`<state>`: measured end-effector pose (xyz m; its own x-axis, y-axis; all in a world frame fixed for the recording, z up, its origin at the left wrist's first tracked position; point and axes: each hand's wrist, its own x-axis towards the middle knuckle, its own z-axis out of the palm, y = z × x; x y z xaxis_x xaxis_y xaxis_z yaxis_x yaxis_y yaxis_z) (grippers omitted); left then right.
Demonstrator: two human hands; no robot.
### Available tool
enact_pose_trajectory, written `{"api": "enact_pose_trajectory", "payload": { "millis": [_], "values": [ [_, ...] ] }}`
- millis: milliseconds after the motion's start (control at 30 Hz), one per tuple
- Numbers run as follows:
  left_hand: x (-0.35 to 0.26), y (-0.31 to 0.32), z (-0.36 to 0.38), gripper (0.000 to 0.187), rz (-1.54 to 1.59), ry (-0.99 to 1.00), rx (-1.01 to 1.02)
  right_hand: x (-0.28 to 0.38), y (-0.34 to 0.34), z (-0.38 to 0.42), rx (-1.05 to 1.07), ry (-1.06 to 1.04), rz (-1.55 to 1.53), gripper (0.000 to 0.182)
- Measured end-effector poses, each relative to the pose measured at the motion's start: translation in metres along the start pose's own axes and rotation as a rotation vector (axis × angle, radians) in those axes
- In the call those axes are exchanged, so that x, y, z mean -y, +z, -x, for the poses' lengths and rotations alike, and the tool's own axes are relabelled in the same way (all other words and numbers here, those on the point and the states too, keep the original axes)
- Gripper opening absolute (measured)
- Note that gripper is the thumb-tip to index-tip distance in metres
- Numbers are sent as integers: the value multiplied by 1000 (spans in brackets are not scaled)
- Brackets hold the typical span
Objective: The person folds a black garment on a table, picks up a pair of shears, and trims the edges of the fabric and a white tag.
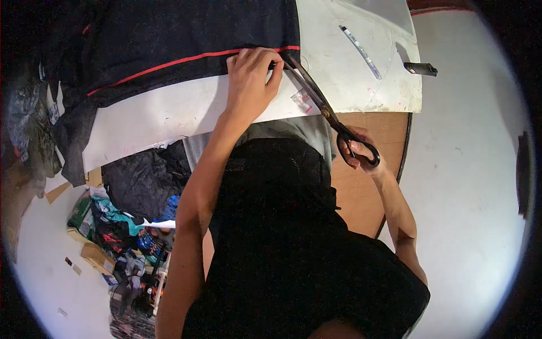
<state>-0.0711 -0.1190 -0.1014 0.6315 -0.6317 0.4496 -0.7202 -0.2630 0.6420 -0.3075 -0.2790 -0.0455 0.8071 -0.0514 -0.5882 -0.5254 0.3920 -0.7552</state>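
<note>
Black cloth (pixel 186 34) with a red stripe along its lower border lies over the white table. My left hand (pixel 251 79) rests at the cloth's lower right edge, its thumb and fingers pinching the fabric. In my right hand (pixel 358 150) are large black-handled scissors (pixel 319 96), fingers through the loops. Their blades point up and left, slightly parted, with the tips at the corner of the cloth close to my left thumb. Beside the blades lies a small clear plastic scrap (pixel 302 100) with pink marks.
A pen (pixel 361 52) lies on the white tabletop (pixel 333 62). At the table's right edge sits a small black object (pixel 420 69). Dark fabric (pixel 149 181) and mixed clothes are heaped below left, with a cardboard box (pixel 97 258) among them.
</note>
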Motion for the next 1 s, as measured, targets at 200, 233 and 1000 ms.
{"api": "enact_pose_trajectory", "payload": {
  "millis": [200, 233, 1000],
  "values": [
    [1, 1, 0, 9, -15, 5, -28, 5, -3, 4, 4, 38, -51, 48],
    [1, 1, 0, 10, -5, 7, -40, 4, -5, 5, 21, 41, -54, 47],
    [-1, -2, 2, 9, -36, -17, 49, 0, -3, 1, 24, 39, -92, 47]
  ]
}}
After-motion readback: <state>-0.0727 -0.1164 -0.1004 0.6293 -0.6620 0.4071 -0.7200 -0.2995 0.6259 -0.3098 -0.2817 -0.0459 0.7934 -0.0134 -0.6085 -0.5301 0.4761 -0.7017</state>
